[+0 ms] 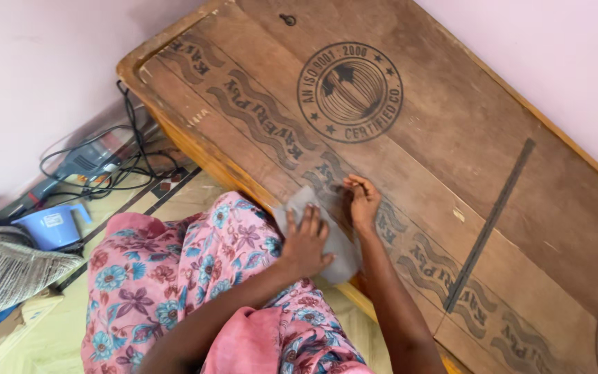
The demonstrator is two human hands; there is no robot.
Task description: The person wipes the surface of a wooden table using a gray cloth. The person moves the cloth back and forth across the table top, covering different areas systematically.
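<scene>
Grey cloth (327, 239), soft and rumpled, roughly rectangular, spread flat at the near edge of the plywood board (451, 138) and hanging slightly over it toward the knee. Dull matte weave, no pattern, one corner folded up toward the middle of the board.

Left hand (306, 242) pressed palm-down on the cloth, fingers splayed and flat, gripping nothing, just weighing the fabric against the wood. Right hand (363, 201) just beyond the cloth's far corner, fingers curled with tips pinched on or at the cloth's edge against the board; whether any fabric is truly caught between them, impossible to tell.

Plywood board: broad, brown, worn, grain running lengthwise, stamped with a dark round seal and wavy printed bands, one dark straight stripe crossing it, set in a lighter orange-brown wooden frame (174, 131).

Off the board's left edge, on the tiled floor (70, 318): a pale blue plastic mug (53, 225) with handle, inside not visible. Beyond it, nearer the wall, a power drill (81, 165) amid looping black cables (133, 149). Further left of the board, a grey woven mat (5, 273), coarse and ribbed.

Against the board's near edge, a lap in pink floral fabric (174, 277), blue and purple flowers.
</scene>
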